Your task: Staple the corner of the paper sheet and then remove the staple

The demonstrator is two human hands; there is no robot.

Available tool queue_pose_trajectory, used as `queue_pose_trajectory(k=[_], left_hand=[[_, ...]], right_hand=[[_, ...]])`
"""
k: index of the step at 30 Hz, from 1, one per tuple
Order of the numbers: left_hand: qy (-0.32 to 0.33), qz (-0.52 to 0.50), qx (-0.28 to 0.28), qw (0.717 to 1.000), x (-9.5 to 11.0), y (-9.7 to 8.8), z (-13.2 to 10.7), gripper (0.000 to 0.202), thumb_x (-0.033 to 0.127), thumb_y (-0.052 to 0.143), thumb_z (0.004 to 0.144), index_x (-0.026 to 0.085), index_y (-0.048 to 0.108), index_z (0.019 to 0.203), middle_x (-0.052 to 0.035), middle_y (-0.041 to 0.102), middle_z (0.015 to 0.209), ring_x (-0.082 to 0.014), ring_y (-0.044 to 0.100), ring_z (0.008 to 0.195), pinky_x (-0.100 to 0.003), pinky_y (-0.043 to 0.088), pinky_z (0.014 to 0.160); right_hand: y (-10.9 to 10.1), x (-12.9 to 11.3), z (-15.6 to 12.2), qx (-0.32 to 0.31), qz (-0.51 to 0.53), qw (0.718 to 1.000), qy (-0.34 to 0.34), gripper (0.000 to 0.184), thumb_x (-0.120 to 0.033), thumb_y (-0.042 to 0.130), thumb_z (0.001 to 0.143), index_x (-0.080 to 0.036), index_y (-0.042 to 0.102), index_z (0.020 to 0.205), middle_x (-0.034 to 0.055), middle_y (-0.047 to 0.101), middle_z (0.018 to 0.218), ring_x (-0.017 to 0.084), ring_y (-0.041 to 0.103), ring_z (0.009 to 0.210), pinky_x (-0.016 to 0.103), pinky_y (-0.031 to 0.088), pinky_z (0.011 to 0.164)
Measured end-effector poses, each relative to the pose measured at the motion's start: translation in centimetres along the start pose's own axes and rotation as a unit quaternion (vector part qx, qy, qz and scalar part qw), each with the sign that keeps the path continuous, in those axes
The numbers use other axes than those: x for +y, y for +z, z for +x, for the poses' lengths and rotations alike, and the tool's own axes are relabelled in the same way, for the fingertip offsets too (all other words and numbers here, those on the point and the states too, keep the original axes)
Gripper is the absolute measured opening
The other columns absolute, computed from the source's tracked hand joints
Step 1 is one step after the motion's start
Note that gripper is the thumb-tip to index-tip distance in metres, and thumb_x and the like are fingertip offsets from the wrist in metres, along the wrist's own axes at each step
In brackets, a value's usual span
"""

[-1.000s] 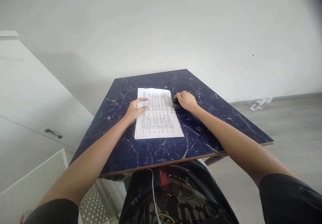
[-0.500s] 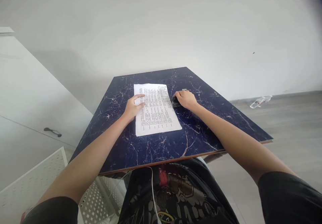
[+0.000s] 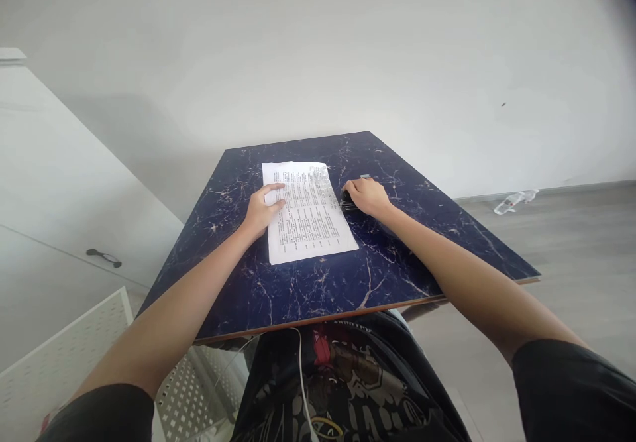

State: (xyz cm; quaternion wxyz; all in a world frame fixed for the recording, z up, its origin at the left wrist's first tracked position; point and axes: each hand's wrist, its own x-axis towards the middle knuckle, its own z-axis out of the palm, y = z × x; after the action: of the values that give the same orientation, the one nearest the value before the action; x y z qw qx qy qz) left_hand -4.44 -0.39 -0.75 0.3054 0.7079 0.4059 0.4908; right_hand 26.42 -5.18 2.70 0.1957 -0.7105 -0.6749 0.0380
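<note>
A few stacked sheets of printed paper (image 3: 311, 230) lie on the dark blue marbled table (image 3: 298, 296). My left hand (image 3: 261, 210) holds them at the left edge, thumb and a finger spread apart on top; its other fingers are hard to see. At the right edge, my right hand (image 3: 366, 195) is closed over a black stapler-like object (image 3: 346, 198), mostly hidden under the palm. That edge of the paper meets the object and looks slightly lifted and glossy. Just behind my right hand, a small pale piece (image 3: 365, 176) shows.
A white wall (image 3: 318, 51) stands behind the table. To the left is a white cabinet (image 3: 59, 183) with a dark handle (image 3: 104, 257), above a perforated white panel (image 3: 74, 342). A clear plastic item (image 3: 514, 201) lies on the floor at right. A white cable (image 3: 301, 369) hangs in front of me.
The paper has shifted slightly away from me and turned a little, my left hand moving with it. My right hand stays over the black object.
</note>
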Motion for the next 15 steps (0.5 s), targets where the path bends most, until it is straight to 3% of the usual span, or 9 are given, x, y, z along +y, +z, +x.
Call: queue_pose_trajectory(k=[15], left_hand=[[0.0, 0.011, 0.005, 1.0, -0.11, 0.17, 0.2, 0.042, 0.016, 0.077, 0.076, 0.021, 0.076, 0.118, -0.0098, 0.072, 0.128, -0.0301, 0.068, 0.117, -0.052, 0.049, 0.11]], right_hand=[[0.0, -0.43, -0.44, -0.008, 0.005, 1.0, -0.01, 0.049, -0.034, 0.033, 0.105, -0.024, 0.081, 0.105, 0.0082, 0.077, 0.11, 0.03, 0.07, 0.104, 0.036, 0.049, 0.085]])
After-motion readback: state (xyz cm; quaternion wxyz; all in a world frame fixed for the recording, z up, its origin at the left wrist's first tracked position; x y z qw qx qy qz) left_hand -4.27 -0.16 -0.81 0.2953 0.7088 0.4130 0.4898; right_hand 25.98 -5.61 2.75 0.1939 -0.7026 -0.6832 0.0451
